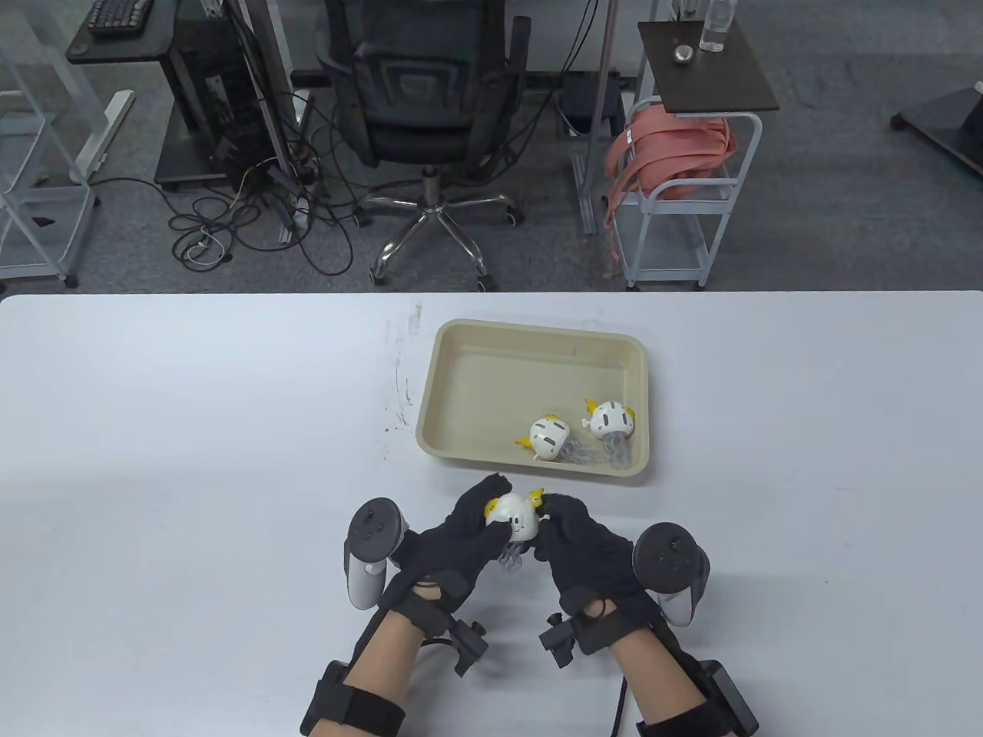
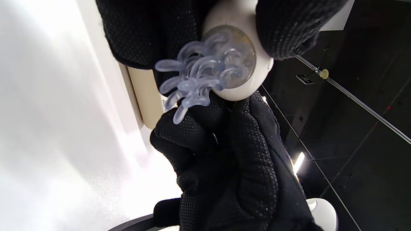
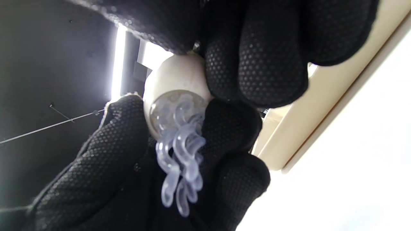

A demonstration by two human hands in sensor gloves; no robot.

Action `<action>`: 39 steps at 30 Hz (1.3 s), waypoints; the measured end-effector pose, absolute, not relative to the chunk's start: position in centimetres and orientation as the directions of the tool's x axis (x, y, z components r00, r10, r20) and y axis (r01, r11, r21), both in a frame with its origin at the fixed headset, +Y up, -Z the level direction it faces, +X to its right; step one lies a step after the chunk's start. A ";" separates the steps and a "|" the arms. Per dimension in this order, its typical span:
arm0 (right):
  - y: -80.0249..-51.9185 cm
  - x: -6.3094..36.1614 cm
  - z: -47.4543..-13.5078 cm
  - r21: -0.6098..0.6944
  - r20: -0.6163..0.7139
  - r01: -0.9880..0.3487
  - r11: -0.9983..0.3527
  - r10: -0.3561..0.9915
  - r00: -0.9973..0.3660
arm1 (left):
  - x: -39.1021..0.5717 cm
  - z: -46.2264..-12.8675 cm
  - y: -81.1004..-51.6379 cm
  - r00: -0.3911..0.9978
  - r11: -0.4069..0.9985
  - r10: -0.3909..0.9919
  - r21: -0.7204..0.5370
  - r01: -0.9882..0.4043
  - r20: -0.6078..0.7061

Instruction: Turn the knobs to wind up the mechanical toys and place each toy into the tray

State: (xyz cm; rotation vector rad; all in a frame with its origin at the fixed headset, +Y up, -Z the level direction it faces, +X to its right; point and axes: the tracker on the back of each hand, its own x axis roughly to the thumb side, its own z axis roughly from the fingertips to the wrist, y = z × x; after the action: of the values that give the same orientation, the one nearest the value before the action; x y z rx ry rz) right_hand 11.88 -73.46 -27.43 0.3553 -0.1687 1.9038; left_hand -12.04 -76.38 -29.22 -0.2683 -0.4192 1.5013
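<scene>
- While we are looking down at the tabletop (image 1: 192, 430), we are holding a white jellyfish toy (image 1: 513, 518) between both hands, just off the near rim of the tray (image 1: 461, 368).
- We are curling the fingers of our left hand (image 1: 453, 545) round the toy's left side, with the fingertips reaching over its domed top.
- We are pinching the toy's right side with our right hand (image 1: 587, 549), close by a small yellow part (image 1: 535, 499) that is sticking out there; whether that is the knob we cannot tell.
- From the wrist views, we are seeing the toy's clear, pale tentacles (image 2: 192, 80) hanging from its round underside, free of the gloves.
- Inside the beige tray, two more wound-up-style toys are lying in the near right corner: one toy (image 1: 549, 437) nearer the middle and another toy (image 1: 612, 418) beside the right wall, just beside each other, their clear tentacles trailing toward the near wall.
- Beyond the tabletop, an office chair (image 1: 426, 100) and a white cart (image 1: 683, 207) with pink straps are standing on the floor.
</scene>
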 end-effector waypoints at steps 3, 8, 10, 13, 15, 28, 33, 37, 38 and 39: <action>-73.3 11.7 -27.4 0.051 0.346 -0.922 -0.384 0.873 -0.344 | -12.1 -29.2 -76.4 0.012 0.049 0.996 -0.419 -0.906 0.090; -72.8 11.7 -27.1 -0.008 0.413 -0.893 -0.450 0.812 -0.412 | -12.0 -29.1 -76.4 -0.025 0.001 0.998 -0.425 -0.905 0.055; -72.6 11.7 -26.9 -0.053 0.449 -0.872 -0.487 0.768 -0.456 | -11.9 -29.1 -76.6 -0.062 -0.047 0.998 -0.441 -0.897 0.019; -72.5 11.7 -26.8 -0.088 0.465 -0.859 -0.505 0.741 -0.484 | -11.8 -29.1 -76.8 -0.086 -0.078 0.996 -0.446 -0.892 -0.003; -72.5 11.8 -26.8 -0.092 0.462 -0.859 -0.504 0.743 -0.485 | -11.8 -29.1 -76.7 -0.069 -0.058 0.998 -0.445 -0.894 0.009; -74.2 13.3 -28.2 0.047 0.161 -0.973 -0.227 0.963 -0.217 | -11.3 -29.0 -75.6 0.027 0.094 0.989 -0.483 -0.871 0.145; -74.2 13.2 -28.1 0.045 0.161 -0.969 -0.244 0.959 -0.234 | -11.5 -29.0 -75.8 0.040 0.106 0.988 -0.472 -0.875 0.149; -74.3 13.1 -28.0 0.040 0.167 -0.967 -0.251 0.956 -0.241 | -11.5 -29.1 -75.8 0.055 0.122 0.986 -0.461 -0.879 0.155; -74.3 13.1 -28.0 0.028 0.175 -0.966 -0.257 0.953 -0.249 | -11.5 -29.0 -75.8 0.067 0.133 0.985 -0.450 -0.883 0.159; -74.3 13.1 -28.0 0.022 0.187 -0.964 -0.265 0.948 -0.256 | -11.6 -29.0 -75.8 0.077 0.143 0.984 -0.443 -0.885 0.163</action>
State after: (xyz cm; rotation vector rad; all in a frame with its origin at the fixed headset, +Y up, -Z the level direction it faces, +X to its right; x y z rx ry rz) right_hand 13.09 -74.28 -27.97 0.1878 -0.1115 1.8307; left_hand -11.57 -75.75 -29.05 -0.2531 -0.4735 1.4217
